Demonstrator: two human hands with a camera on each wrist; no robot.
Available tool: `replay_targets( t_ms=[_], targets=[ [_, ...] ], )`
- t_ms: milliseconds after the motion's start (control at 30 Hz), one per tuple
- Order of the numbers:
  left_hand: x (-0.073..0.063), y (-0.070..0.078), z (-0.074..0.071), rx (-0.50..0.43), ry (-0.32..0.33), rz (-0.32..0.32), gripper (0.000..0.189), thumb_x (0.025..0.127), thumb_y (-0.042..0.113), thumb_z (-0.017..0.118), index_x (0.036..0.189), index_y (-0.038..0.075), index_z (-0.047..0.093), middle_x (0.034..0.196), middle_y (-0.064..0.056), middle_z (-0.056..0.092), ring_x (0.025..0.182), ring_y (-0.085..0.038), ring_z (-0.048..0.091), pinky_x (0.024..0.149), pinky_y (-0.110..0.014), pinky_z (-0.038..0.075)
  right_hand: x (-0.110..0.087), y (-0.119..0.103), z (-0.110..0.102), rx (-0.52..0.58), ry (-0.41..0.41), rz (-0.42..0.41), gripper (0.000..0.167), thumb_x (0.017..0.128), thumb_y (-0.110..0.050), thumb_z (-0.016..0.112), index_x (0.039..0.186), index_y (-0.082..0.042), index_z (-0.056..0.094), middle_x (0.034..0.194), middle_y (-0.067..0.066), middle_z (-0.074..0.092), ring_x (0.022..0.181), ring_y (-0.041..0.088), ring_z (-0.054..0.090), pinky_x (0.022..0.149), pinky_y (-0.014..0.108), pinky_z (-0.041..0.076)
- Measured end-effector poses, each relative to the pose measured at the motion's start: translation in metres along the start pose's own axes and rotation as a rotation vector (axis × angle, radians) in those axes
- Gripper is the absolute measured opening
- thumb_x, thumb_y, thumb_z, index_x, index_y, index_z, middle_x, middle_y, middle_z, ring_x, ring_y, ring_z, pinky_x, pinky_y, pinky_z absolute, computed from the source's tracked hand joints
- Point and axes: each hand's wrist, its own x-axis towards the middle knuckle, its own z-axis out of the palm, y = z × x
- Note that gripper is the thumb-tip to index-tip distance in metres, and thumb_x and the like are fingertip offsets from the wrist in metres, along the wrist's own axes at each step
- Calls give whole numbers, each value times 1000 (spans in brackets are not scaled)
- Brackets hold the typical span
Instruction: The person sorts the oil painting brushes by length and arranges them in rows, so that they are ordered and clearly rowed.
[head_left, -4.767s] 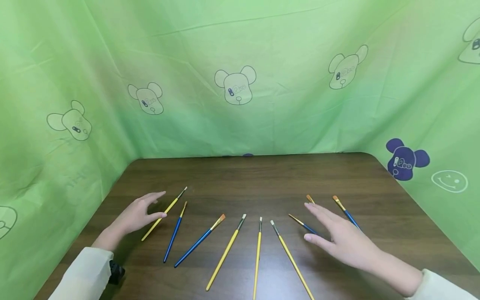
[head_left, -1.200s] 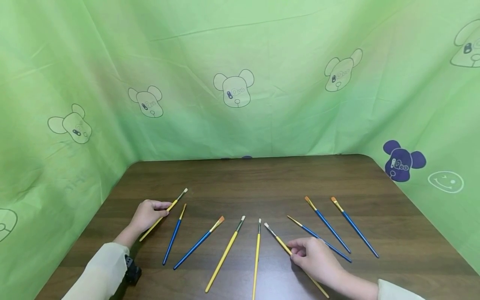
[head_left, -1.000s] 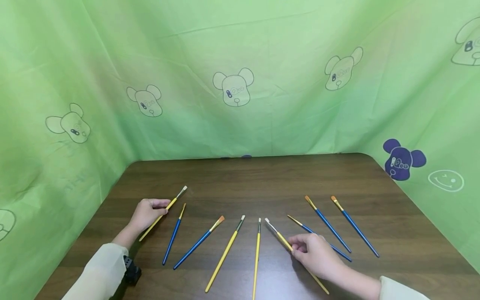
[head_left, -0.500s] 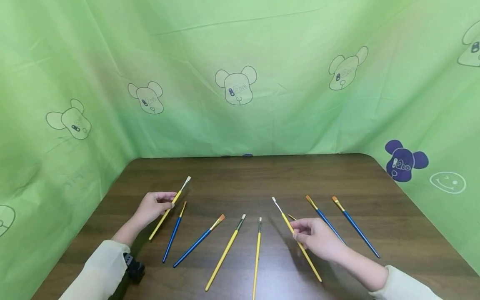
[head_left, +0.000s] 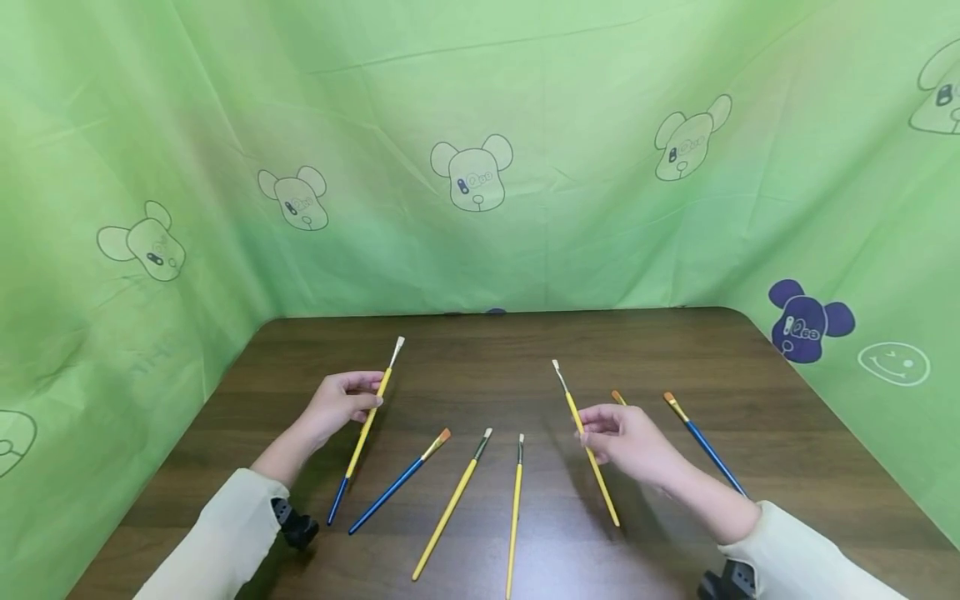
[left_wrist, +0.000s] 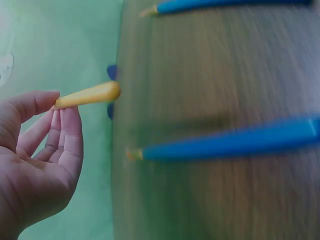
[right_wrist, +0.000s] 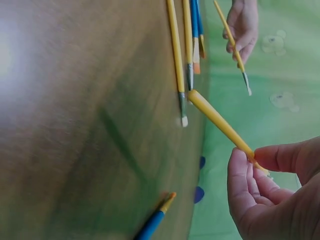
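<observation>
My left hand pinches a yellow-handled paintbrush between thumb and fingers, its white bristles pointing up and away. In the left wrist view the yellow handle end sticks out from the fingertips. My right hand pinches a second yellow paintbrush, also bristles up, and its shadow falls on the table. The right wrist view shows that yellow handle raised above the tabletop. The left brush overlaps a blue paintbrush in the head view, hiding its upper part.
Between the hands lie a blue brush with orange bristles and two yellow brushes. On the right a blue brush lies partly behind the right forearm; another brush's tip shows past the hand. A green curtain borders the brown table.
Both hands first hovered open, then took hold of a yellow paintbrush each. They have since lifted the brushes off the table, the left moving rightward and away, the right mostly away.
</observation>
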Motion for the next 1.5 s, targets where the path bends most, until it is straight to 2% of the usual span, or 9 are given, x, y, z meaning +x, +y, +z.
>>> replay_targets(
  t_ms=[233,467,633,733,900,1000,1200,1267,1500],
  targets=[
    [10,14,26,-74,-14,-24,48,85,-4,67,132,-4,56,119,-26,57,81,-16,63,65,-28,56,15,-9,-3,27,22,32,35,89,1,66,118,17,55,98,20,66,84,26,66,67,31,58],
    [20,26,53,-163,-9,-48,48,84,-4,68,131,-3,57,120,-23,58,87,-21,65,68,-32,58,35,-18,-6,99,22,58,37,90,1,64,122,17,53,101,23,64,85,23,66,70,30,58],
    [30,36,73,-197,-6,-81,46,84,-6,68,128,-1,60,114,-18,61,89,-24,64,69,-33,58,51,-21,-7,119,33,66,39,91,1,64,124,17,52,104,24,65,88,22,67,74,31,59],
    [36,40,85,-205,-2,-99,45,84,-6,68,128,-1,61,109,-14,62,90,-25,64,71,-35,59,62,-19,-8,136,37,79,40,91,3,62,127,16,50,110,26,64,93,26,67,78,33,58],
    [49,43,101,-235,14,-126,44,84,-6,69,127,-1,61,107,-13,63,84,-19,65,70,-33,59,78,-17,-9,174,35,105,42,93,3,60,131,16,48,119,32,58,106,37,62,84,35,56],
    [57,44,110,-269,32,-150,43,84,-6,70,125,0,63,104,-10,63,85,-19,65,69,-32,59,87,-16,-9,194,36,113,42,92,3,61,130,16,49,120,33,57,107,38,61,82,34,57],
    [74,43,126,-304,55,-172,39,84,-5,70,122,1,65,99,-8,64,83,-17,66,67,-30,59,107,-13,-7,229,71,149,42,90,4,62,129,16,50,117,34,59,102,37,64,77,30,58],
    [79,43,133,-307,56,-176,38,84,-5,70,122,1,66,100,-8,65,82,-15,65,67,-29,59,112,-12,-6,232,70,172,44,91,4,61,131,15,48,121,34,56,104,37,64,77,30,58],
    [95,45,152,-318,52,-192,38,84,-5,70,121,1,65,107,-11,67,84,-15,65,67,-29,59,132,-9,-1,261,96,231,45,91,5,61,134,12,48,124,33,55,94,28,66,74,28,58]
  ],
)
